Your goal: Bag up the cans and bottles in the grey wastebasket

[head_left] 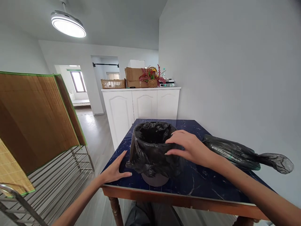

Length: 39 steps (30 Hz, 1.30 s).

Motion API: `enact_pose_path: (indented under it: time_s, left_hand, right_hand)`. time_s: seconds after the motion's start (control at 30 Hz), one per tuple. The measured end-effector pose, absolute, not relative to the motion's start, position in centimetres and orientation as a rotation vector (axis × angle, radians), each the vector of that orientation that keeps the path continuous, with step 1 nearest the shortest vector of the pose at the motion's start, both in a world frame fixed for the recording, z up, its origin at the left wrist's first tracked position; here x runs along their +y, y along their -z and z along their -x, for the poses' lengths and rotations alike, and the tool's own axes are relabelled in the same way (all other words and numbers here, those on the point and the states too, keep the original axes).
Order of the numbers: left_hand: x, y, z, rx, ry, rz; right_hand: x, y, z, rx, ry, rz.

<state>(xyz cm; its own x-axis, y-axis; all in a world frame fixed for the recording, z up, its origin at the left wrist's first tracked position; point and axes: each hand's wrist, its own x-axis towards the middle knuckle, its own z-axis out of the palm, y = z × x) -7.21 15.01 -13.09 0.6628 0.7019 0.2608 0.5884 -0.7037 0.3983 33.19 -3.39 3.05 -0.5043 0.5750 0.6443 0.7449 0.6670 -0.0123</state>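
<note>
A grey bin (pixel 155 180) stands upright on the dark blue marbled table (pixel 199 182), its lower part showing below a black garbage bag (pixel 150 157). The bag lines the inside and folds down over the rim. My right hand (pixel 190 147) is at the bin's right side by the rim, touching or very near the bag, thumb and fingers apart. On the left, my left hand (pixel 114 172) rests at the table's edge with fingers stretched out, beside the bag and apart from it. Another black plastic bag (pixel 231 152), long and twisted at one end, lies at the right.
A grey wall (pixel 235 78) borders the table's right side. Behind stands a white cabinet (pixel 143 106) carrying cardboard boxes (pixel 131 77) and a flower basket (pixel 152 83). A metal rack (pixel 80 160) with a bamboo mat (pixel 39 116) is at the left.
</note>
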Motion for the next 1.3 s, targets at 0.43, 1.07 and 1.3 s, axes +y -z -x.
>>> enact_pose_path:
  time_s: [0.43, 1.07, 1.3]
  left_hand:
    - [15.3, 13.9, 7.0, 1.221, -0.646, -2.67]
    - [15.1, 13.8, 6.8, 1.24, -0.635, -2.711]
    - [15.1, 15.8, 6.4, 1.341, -0.62, -2.705]
  right_hand:
    - [9.5, -5.0, -42.7, -1.997, 0.517, 1.975]
    - [6.9, -2.8, -46.6, -1.705, 0.501, 2.04]
    - [-0.5, 9.3, -37.3, -2.214, -0.033, 1.574]
